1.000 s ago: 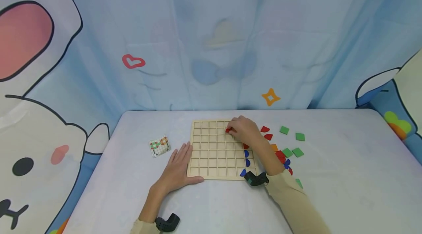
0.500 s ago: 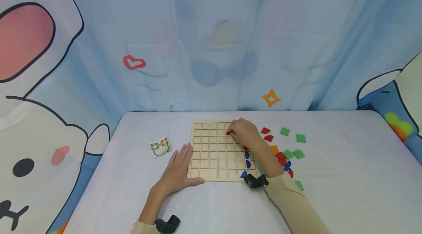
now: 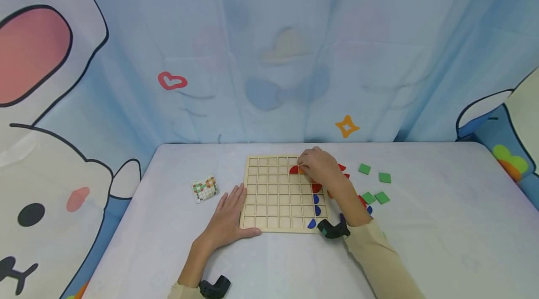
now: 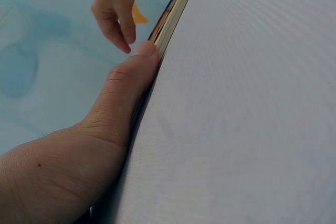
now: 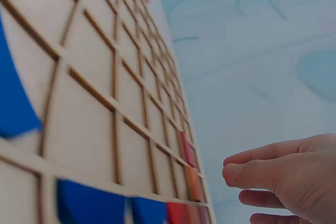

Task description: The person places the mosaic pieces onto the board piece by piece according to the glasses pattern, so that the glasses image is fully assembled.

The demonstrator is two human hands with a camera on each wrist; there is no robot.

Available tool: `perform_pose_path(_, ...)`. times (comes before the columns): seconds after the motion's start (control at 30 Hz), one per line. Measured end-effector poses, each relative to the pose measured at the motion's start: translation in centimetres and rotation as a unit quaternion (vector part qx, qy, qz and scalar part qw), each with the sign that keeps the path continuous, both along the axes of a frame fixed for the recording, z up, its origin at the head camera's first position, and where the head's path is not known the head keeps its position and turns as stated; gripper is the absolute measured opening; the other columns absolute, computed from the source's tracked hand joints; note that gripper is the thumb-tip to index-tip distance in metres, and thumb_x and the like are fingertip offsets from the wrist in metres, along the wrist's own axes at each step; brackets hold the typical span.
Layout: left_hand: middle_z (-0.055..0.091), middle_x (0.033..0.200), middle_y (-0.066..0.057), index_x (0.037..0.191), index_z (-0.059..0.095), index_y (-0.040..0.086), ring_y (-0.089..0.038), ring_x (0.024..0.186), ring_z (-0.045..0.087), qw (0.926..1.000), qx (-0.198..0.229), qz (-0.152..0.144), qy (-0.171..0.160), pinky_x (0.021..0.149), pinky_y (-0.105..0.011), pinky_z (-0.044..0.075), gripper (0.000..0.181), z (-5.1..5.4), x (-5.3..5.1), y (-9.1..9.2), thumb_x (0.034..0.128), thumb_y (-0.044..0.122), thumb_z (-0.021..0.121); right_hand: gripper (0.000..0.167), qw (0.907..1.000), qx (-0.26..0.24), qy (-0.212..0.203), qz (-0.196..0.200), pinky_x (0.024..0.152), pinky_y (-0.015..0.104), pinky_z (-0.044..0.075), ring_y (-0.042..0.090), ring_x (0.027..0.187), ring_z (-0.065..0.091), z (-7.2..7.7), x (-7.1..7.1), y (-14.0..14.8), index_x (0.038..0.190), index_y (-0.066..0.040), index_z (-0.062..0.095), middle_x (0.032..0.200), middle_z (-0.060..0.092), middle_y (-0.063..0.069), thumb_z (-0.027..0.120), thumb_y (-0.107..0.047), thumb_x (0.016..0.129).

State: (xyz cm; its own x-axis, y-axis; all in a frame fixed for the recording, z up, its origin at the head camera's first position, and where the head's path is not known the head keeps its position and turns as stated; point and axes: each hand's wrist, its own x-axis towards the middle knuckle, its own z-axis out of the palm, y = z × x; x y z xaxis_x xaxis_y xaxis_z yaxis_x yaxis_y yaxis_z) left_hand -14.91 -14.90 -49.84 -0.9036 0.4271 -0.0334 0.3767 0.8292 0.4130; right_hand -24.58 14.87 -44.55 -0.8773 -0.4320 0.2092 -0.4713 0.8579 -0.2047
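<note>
My left hand (image 3: 227, 212) lies flat with its fingers along the left edge of a wooden grid board (image 3: 269, 200), the thumb against its front edge. Over the board's upper right is my right hand (image 3: 318, 165); in the right wrist view its thumb and fingers (image 5: 252, 171) are off the board with nothing visible between them. Just left of it, a red rounded piece (image 3: 293, 170) sits in a cell beside an orange piece (image 3: 301, 171), partly covered. Down the right side sit another red piece (image 3: 316, 188) and blue pieces (image 3: 317, 210).
Loose green squares (image 3: 382, 197) and red pieces lie right of the board, some hidden by my right forearm. A small pattern card (image 3: 205, 188) lies to the left. A printed blue curtain (image 3: 269, 55) hangs behind the table (image 3: 442, 205).
My right hand has let go of the red piece and moved slightly right. The red piece stays in its cell. My left hand keeps its place.
</note>
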Motion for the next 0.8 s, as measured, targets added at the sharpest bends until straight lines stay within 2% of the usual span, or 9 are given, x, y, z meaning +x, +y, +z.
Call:
perform_pose_path(0.2, 0.010, 0.165, -0.008, 0.156, 0.009, 0.005, -0.024, 0.154, 0.007, 1.0000, 0.002, -0.003, 0.003, 0.124, -0.049, 0.009, 0.118, 0.0, 0.1, 0.1, 0.0759, 0.071, 0.064, 0.019, 0.9981, -0.016, -0.029, -0.051, 0.093, 0.046, 0.053, 0.032, 0.110, 0.060, 1.2, 0.3, 1.9, 0.106, -0.007, 0.074, 0.112, 0.071, 0.010, 0.069, -0.014, 0.090)
perform_pose_path(0.6, 0.010, 0.165, -0.009, 0.156, 0.010, 0.005, -0.025, 0.154, 0.008, 1.0000, 0.005, -0.005, -0.001, 0.124, -0.050, 0.010, 0.118, 0.0, 0.3, 0.3, 0.0756, 0.071, 0.065, 0.026, 0.9941, -0.019, -0.058, -0.090, 0.091, 0.050, 0.053, 0.037, 0.116, 0.057, 1.8, 0.6, 4.6, 0.114, -0.006, 0.070, 0.121, 0.067, 0.015, 0.069, -0.015, 0.090)
perform_pose_path(0.8, 0.012, 0.165, -0.010, 0.156, 0.012, 0.004, -0.026, 0.153, 0.010, 0.9999, 0.010, -0.004, 0.003, 0.123, -0.051, 0.011, 0.116, 0.3, 0.2, 0.3, 0.0757, 0.068, 0.067, 0.025, 0.9964, 0.002, -0.053, -0.067, 0.091, 0.048, 0.054, 0.034, 0.110, 0.060, 1.4, 1.0, 4.5, 0.113, -0.005, 0.070, 0.116, 0.069, 0.014, 0.068, -0.016, 0.090)
